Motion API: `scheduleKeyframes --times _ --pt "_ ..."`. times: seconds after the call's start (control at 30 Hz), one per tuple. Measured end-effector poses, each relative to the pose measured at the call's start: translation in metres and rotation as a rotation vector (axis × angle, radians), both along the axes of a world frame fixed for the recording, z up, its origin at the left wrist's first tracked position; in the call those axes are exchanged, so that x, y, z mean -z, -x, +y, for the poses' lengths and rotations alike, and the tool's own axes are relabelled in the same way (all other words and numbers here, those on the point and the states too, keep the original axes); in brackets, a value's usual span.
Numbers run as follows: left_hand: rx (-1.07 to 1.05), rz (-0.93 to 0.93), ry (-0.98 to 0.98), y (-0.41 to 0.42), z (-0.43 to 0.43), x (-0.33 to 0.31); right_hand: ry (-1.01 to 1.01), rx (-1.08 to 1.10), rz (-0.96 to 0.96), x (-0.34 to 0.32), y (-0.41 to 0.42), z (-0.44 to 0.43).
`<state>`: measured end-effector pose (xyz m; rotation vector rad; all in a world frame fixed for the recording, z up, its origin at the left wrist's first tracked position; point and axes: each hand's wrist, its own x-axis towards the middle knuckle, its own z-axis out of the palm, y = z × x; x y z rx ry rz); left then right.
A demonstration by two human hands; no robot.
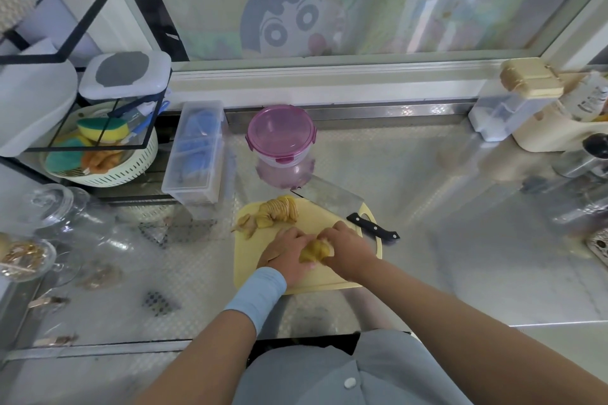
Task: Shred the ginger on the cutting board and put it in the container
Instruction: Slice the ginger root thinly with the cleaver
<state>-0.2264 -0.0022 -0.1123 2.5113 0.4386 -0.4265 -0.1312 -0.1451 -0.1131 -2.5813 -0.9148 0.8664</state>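
Steel counter under a window. Yellow board (329, 279) at the near middle.

Both hands meet over the board's centre, on one lump of ginger (315, 252).
- Left hand (288, 253): comes in from the left, palm down, fingers close together and bent round the lump's left side. Pale blue cuff (260, 293) on the wrist.
- Right hand (345, 248): comes in from the right, fingers curled over the lump's top and right side, knuckles up. Fingertips hidden under the hand; cannot tell just how they pinch.
- The lump shows only in the gap between the two hands, just above the board or on it; cannot tell which.

More ginger at the board's far left corner: a fanned stack of slices (284, 209), with knobbly offcuts (250, 223) beside it at the left edge.

Knife (332, 197): a cleaver, lying flat across the far right corner, blade partly off the board, black handle pointing right. No hand on it.

Container (281, 138): round, clear, pink lid clipped on. It stands behind the board, just beyond the blade.

Left of it, a long clear box (197, 154) with blue items inside. Further left, a white colander (108, 171) of sponges under a black wire rack (82, 10).
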Motion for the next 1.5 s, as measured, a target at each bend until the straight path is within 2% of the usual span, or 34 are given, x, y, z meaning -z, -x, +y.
scheduleKeyframes --times 0.27,0.37,0.43,0.5,0.6,0.67,0.77,0.9,0.97,1.1,1.2,1.37,1.5 --pt "0.004 -0.059 -0.073 0.008 0.002 0.005 -0.042 0.006 0.042 0.003 -0.001 0.002" --pt "-0.039 -0.109 -0.017 0.009 0.005 0.004 -0.067 0.068 0.037 0.003 0.001 0.001" --pt "-0.067 -0.060 0.027 0.010 0.010 0.004 -0.079 0.092 0.021 0.005 0.003 0.001" --pt "-0.103 0.007 0.091 0.011 0.015 0.004 -0.081 0.071 0.022 0.006 0.004 0.003" --pt "-0.204 -0.016 0.194 0.014 0.020 0.004 -0.067 0.027 0.046 0.005 0.002 0.005" --pt "-0.211 -0.036 0.170 0.014 0.020 0.004 -0.059 0.010 0.059 0.005 0.000 0.007" --pt "-0.119 -0.017 0.049 0.013 0.018 0.001 -0.013 -0.055 0.007 0.004 0.001 0.006" --pt "0.103 -0.013 -0.140 0.019 0.018 0.001 0.072 -0.201 -0.176 0.003 0.009 0.002" --pt "0.128 -0.004 -0.144 0.021 0.020 0.002 0.085 -0.208 -0.221 0.001 0.012 0.000" --pt "0.142 0.022 -0.128 0.024 0.021 -0.002 0.076 -0.198 -0.148 0.002 0.016 -0.003" --pt "0.099 0.004 -0.091 0.030 0.018 0.001 0.058 -0.150 -0.094 0.004 0.019 -0.004" --pt "-0.148 -0.011 0.102 0.033 0.013 0.007 0.013 -0.077 0.007 0.003 0.021 0.006" --pt "-0.170 0.034 0.136 0.033 0.020 0.006 0.058 -0.043 -0.015 0.001 0.023 0.012"
